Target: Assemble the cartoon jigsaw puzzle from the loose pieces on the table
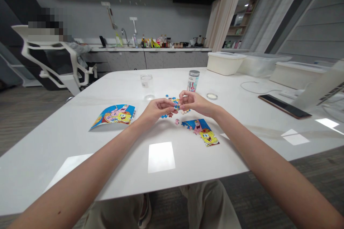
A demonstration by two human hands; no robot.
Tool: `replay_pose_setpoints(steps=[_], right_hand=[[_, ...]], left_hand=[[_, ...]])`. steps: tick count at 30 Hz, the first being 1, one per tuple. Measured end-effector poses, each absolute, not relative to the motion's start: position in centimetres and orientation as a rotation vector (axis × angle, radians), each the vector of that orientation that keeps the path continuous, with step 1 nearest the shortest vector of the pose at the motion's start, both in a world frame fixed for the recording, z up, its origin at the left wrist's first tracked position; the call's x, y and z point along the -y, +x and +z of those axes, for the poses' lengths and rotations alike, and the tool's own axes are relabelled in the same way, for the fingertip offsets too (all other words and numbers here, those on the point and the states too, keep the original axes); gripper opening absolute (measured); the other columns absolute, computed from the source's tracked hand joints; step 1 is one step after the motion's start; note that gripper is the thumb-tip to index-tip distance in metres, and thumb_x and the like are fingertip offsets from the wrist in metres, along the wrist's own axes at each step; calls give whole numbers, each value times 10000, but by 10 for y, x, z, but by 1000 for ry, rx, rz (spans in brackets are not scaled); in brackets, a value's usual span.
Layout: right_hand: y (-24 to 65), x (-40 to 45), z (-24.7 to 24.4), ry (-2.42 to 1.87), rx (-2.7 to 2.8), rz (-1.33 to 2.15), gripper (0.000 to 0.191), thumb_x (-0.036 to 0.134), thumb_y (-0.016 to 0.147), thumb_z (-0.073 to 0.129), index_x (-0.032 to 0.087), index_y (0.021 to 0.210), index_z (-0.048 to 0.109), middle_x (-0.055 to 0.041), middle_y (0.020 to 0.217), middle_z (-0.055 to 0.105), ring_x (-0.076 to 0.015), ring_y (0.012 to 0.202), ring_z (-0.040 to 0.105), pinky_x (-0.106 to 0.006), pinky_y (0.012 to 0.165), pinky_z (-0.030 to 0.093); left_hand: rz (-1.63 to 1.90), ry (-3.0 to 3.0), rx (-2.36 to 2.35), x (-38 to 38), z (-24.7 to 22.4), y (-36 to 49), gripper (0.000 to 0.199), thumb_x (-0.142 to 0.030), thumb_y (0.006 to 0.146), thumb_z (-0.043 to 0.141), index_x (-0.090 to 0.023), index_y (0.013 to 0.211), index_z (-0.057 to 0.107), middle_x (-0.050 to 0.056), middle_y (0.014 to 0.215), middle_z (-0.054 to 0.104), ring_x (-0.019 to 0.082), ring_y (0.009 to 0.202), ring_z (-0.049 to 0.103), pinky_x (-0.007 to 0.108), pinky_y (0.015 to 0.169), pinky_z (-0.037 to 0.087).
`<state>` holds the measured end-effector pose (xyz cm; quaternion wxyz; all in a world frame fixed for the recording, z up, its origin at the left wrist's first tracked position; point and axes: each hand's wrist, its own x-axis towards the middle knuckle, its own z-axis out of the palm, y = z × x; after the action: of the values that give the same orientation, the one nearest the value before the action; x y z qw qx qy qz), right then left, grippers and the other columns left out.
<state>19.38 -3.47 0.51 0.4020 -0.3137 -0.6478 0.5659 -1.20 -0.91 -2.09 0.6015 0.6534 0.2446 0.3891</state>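
Over the middle of the white table, my left hand (157,111) and my right hand (195,102) are close together with curled fingers. A small colourful puzzle piece (176,106) shows between the fingertips, apparently pinched from both sides; its outline is partly hidden. Loose puzzle pieces (164,116) lie in a pile under and behind the hands. One pink piece (177,121) sits apart, nearer me. To its right is a partly joined cartoon puzzle (204,132) with a jagged left edge. A curled picture sheet (115,115) with similar characters lies left of my left hand.
Behind the hands stand a clear jar (146,83) and a silver-lidded canister (193,80), with a round lid (212,96) nearby. Storage boxes (225,62), a phone-like dark slab (285,106) and cables are at right. A person sits in a white chair (53,57) at left.
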Motion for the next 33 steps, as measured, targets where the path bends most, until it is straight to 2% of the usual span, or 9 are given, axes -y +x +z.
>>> replay_pose_setpoints(steps=[8,33], right_hand=[[194,34,5,-761,1634,1433,307,175,680,779,187,839,517,47,703,613,-89,643,569,-230,602,410],[198,35,6,-711,1682,1477,259,99,690,750,172,819,538,43,729,607,-88,673,577,-240,631,430]], left_hand=[[861,1547,-533,11,-20,-11,436,-372,618,848,-159,936,639,34,762,727,181,739,701,270,659,502],[876,1561,-539,11,-22,-10,360,-343,619,844,-146,880,693,34,760,711,133,688,656,253,654,490]])
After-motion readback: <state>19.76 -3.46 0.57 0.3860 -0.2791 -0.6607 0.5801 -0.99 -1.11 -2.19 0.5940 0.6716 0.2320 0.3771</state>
